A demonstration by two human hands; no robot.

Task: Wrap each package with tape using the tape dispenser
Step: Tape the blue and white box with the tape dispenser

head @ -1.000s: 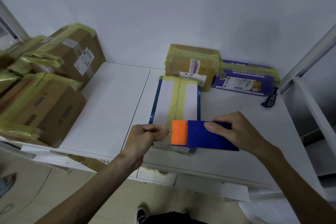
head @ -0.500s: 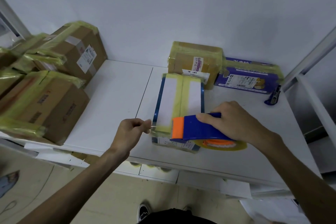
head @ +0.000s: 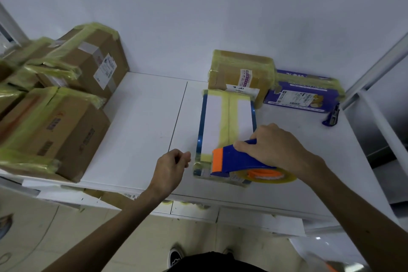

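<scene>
Blue-and-orange tape dispenser [head: 237, 159] gripped from above by right hand [head: 278, 148], resting on near end of blue-edged white package [head: 225, 126] on white table [head: 141, 130], left hand [head: 171, 168] just left of package, fingertips pinched together, taped cardboard boxes [head: 57, 121] far left.

Open white worktop [head: 141, 130] between stacked taped boxes [head: 55, 126] at left and flat package [head: 225, 126] at centre, rear blocked by brown box [head: 240, 73] and purple box [head: 302, 95], bare strip right, small blue tool [head: 331, 116] near shelf frame.
</scene>
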